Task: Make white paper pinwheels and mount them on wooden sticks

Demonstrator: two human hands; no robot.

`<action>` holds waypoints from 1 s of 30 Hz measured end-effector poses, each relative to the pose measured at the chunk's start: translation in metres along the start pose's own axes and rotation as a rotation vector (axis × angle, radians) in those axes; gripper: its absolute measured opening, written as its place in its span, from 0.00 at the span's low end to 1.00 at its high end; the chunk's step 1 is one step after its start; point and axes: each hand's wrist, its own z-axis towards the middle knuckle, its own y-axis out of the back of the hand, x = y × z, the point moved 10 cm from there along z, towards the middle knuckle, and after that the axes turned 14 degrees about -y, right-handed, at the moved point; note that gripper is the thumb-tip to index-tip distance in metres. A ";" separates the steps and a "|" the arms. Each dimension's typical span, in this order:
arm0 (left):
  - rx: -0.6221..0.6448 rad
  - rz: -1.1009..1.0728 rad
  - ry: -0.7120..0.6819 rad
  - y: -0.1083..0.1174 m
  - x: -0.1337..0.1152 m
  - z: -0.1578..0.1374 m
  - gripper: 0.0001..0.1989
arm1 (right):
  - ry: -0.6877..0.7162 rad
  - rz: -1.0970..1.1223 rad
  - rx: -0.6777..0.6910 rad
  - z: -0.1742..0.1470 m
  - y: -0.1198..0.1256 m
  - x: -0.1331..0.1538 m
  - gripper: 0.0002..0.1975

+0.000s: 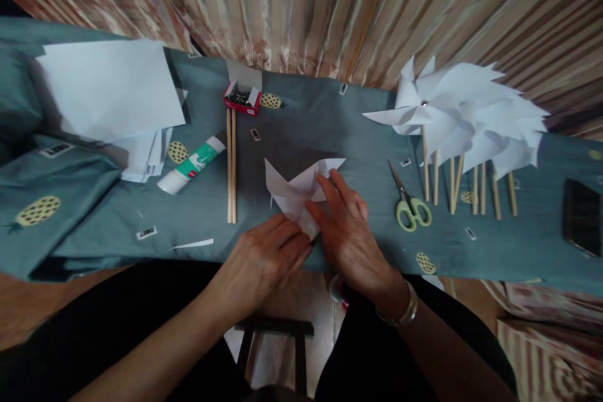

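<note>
A white paper pinwheel [294, 191] with folded blades is between my hands near the front of the cloth-covered table. The fingers of my left hand [266, 257] are curled around its lower corner, and part of the paper is hidden behind them. From the right, my right hand [351, 235] grips the same pinwheel, its thumb close to the centre and its fingers on the right blade. A pair of wooden sticks [231, 169] lies left of the pinwheel. Above the sticks, an opened red box [242, 100] holds small dark metal pieces. Green-handled scissors [409, 201] rest to the right.
Finished pinwheels on sticks [471, 107] are piled at the back right. A phone [582, 217] lies at the far right. On the left are stacked white paper [113, 91], a green-and-white glue stick [192, 165] and a paper strip [193, 244]. A curtain [292, 6] hangs behind the table.
</note>
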 end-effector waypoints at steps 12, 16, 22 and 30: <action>-0.342 -0.459 0.704 0.023 0.084 -0.046 0.09 | 0.042 0.017 -0.071 0.004 -0.002 0.001 0.16; -0.459 -0.692 0.842 0.005 0.090 -0.060 0.20 | 0.032 0.027 -0.131 0.006 -0.005 -0.001 0.15; -0.639 -1.036 0.924 -0.013 0.086 -0.060 0.55 | -0.004 0.040 -0.166 0.010 -0.004 -0.009 0.17; -0.680 -1.280 1.039 -0.037 0.064 -0.045 0.45 | -0.070 0.170 -0.182 0.013 0.001 -0.018 0.18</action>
